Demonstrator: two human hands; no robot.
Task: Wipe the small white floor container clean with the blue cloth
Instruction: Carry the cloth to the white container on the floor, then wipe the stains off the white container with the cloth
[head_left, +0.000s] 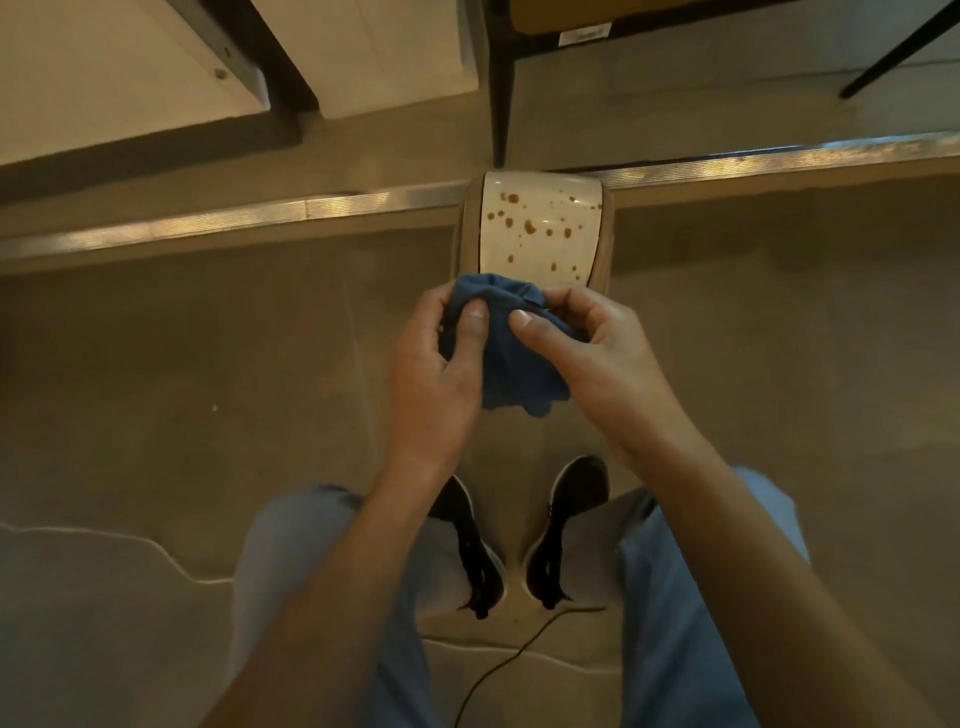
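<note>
A: Where is the small white floor container with the glossy curved top?

B: On the grey-brown floor, at the middle of the view, far from the person's feet. Its far end lies against the long ribbed metal strip that runs left to right across the floor. Tan sides show on its left and right edges.

A: Is it clean?

B: No. Brown spots of differing size are scattered over the white top, thickest toward the far half.

A: And the crumpled blue cloth?

B: Held in the air just on the near side of the container, its far edge overlapping the container's near end in the view. I cannot tell whether it touches the surface.

A: How do the hands grip it?

B: The left hand pinches the cloth's left part, thumb on top and fingers curled behind. The right hand pinches the right part in the same way, thumb pressed on the fabric. The two thumbs lie close together; the cloth bunches between them and hangs down toward the near side.

A: What else is there?

B: Black shoes with pale soles and light blue trousers below the arms, a thin black cable on the floor between the legs, and dark furniture legs on the far side.
</note>
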